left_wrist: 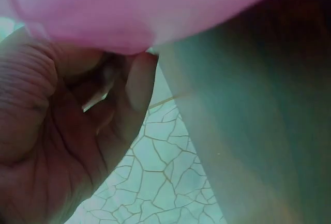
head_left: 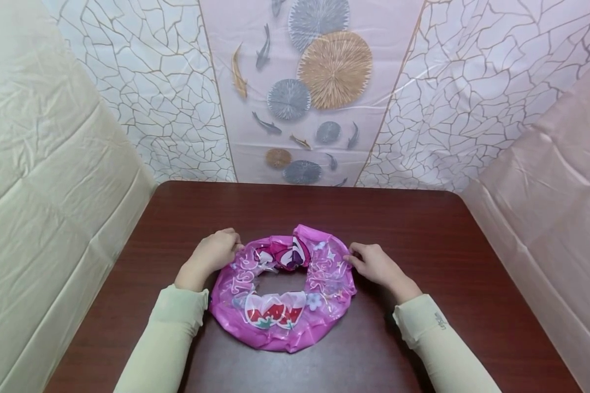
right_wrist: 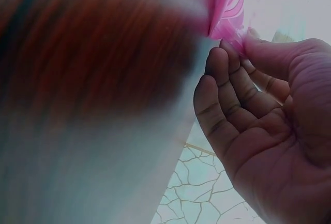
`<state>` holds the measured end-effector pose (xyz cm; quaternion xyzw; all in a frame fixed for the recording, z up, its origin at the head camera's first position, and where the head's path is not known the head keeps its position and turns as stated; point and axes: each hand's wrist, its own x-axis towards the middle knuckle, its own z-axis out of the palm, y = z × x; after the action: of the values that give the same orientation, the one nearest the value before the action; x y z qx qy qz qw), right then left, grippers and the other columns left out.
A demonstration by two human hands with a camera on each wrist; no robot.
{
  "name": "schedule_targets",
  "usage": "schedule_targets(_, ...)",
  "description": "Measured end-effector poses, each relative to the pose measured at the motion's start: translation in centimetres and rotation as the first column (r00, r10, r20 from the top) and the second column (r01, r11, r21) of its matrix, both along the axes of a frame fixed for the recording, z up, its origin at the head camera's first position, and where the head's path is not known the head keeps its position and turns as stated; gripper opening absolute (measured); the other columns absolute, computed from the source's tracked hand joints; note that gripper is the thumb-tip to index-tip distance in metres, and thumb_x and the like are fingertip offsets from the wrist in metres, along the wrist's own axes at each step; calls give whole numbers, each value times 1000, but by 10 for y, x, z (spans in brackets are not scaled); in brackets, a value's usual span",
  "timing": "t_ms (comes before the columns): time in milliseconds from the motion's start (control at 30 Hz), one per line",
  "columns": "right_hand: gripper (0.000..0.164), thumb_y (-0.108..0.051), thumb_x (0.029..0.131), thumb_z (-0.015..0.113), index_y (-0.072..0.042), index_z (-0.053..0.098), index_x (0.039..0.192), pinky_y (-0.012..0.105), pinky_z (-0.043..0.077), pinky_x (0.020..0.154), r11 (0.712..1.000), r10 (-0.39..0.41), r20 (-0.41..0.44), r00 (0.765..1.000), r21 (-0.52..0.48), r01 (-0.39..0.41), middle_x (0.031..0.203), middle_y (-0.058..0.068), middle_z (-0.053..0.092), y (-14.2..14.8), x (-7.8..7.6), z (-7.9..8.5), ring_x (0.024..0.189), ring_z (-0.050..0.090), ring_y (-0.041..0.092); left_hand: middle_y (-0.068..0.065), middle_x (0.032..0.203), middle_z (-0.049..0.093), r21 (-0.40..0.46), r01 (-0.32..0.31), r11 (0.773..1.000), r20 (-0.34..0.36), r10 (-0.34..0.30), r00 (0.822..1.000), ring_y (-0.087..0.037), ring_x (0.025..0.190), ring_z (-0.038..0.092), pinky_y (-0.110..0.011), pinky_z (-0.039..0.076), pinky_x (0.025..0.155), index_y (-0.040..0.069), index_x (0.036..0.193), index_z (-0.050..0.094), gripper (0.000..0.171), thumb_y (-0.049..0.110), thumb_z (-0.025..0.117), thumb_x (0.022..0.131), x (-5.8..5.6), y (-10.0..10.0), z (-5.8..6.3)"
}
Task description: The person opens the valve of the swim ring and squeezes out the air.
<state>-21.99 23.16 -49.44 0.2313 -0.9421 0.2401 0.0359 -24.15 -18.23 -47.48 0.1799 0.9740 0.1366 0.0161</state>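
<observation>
A pink swim ring (head_left: 231, 322), limp and wrinkled, lies on the dark wooden table with its hole showing the tabletop. Strawberry pictures, flowers, stars and white lettering decorate its clear top. At the upper left edge my left hand (head_left: 213, 254) grips the rim; its wrist view shows the pink film (left_wrist: 129, 12) covering some fingertips. On the opposite side my right hand (head_left: 376, 266) pinches the rim between thumb and fingers, and a fold of pink plastic (right_wrist: 227, 14) comes out of that pinch in the right wrist view. A dark pink folded part (head_left: 292, 256) bunches up at the ring's far side.
The brown table (head_left: 398, 218) has rounded far corners. Behind it hangs a patterned cloth (head_left: 177, 98) with cracked lines, discs and fish. Pale quilted panels (head_left: 44, 164) close in both sides.
</observation>
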Motion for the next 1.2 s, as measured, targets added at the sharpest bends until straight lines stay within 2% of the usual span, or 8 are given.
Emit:
schedule_targets(167,14,-18,94,72,-14,65,83,26,43,55,999,-9,4,1000,-39,9,64,-8,53,5,-1,1,58,48,8,-5,96,62,43,-173,984,14,173,985,-34,85,66,-55,54,69,11,88,70,21,25,58,97,2,-4,-6)
schedule_targets(300,13,-18,95,71,-13,66,84,26,43,56,998,-18,39,999,-57,20,65,-7,55,13,-4,1,59,48,9,-11,97,66,93,-321,942,80,315,946,-36,87,65,-58,53,70,10,79,67,30,30,56,98,4,-9,-6)
schedule_targets(467,12,-17,96,70,-14,66,85,27,42,56,999,-21,59,998,-48,24,66,-6,54,20,-8,2,60,48,10,-20,105,68,92,-426,900,149,411,899,-40,89,65,-57,52,65,8,73,66,37,33,53,98,6,-14,-2)
schedule_targets(633,10,-17,96,70,-13,67,87,27,42,55,999,-18,66,998,-42,21,65,-6,54,23,-12,4,60,49,11,-18,103,68,48,-398,916,222,378,899,-36,90,64,-55,52,67,10,81,67,35,34,51,99,5,-19,4)
schedule_targets(800,10,-20,97,68,-10,70,94,32,51,64,998,-25,50,998,-60,28,73,-6,64,22,-16,7,67,58,11,-9,104,70,161,-288,944,174,260,950,-31,97,65,-54,52,81,12,103,71,30,39,58,99,-1,-19,9)
schedule_targets(900,12,-20,97,67,-10,71,97,34,53,68,996,-36,38,999,-76,39,77,-5,67,20,-19,8,70,61,11,-11,107,72,218,-189,958,141,161,977,-31,101,66,-52,53,86,9,114,72,39,43,67,95,-6,-11,11)
schedule_targets(1033,11,-21,97,67,-11,72,98,32,52,66,998,-26,29,999,-63,28,76,-5,67,17,-22,7,69,60,11,-9,105,74,188,-119,975,110,100,989,-31,99,67,-51,54,85,11,108,77,31,36,75,90,-8,0,11)
schedule_targets(1200,9,-22,97,68,-13,71,94,30,49,63,996,-46,31,998,-70,48,74,-6,64,14,-22,4,66,56,11,-10,104,75,175,-133,976,63,123,990,-33,99,68,-50,54,85,11,102,80,18,25,72,92,-8,6,9)
